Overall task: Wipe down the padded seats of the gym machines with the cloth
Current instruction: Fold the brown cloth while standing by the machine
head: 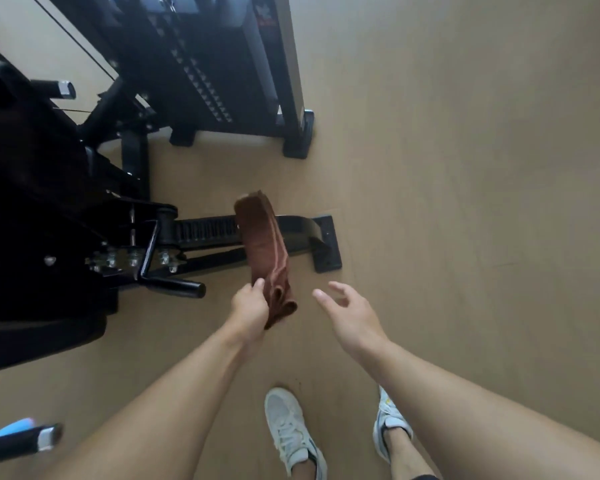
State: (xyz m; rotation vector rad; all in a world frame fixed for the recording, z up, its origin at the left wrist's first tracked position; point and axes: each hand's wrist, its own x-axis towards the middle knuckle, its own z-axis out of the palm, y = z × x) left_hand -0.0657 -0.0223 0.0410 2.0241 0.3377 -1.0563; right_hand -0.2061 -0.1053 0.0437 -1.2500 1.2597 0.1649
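A folded brown cloth (264, 251) hangs in the air above the floor, pinched at its near end by my left hand (248, 311). My right hand (347, 311) hovers just to the right of the cloth, fingers spread and holding nothing. A black padded seat (25, 188) of a gym machine fills the left side, dark and hard to make out. Both hands are to the right of that seat and apart from it.
The machine's black frame foot (326, 242) and a handle bar (177, 287) lie on the tan floor under the cloth. A weight stack (201, 74) stands at the top. My white shoes (293, 434) are at the bottom. Another handle (21, 441) pokes in at lower left.
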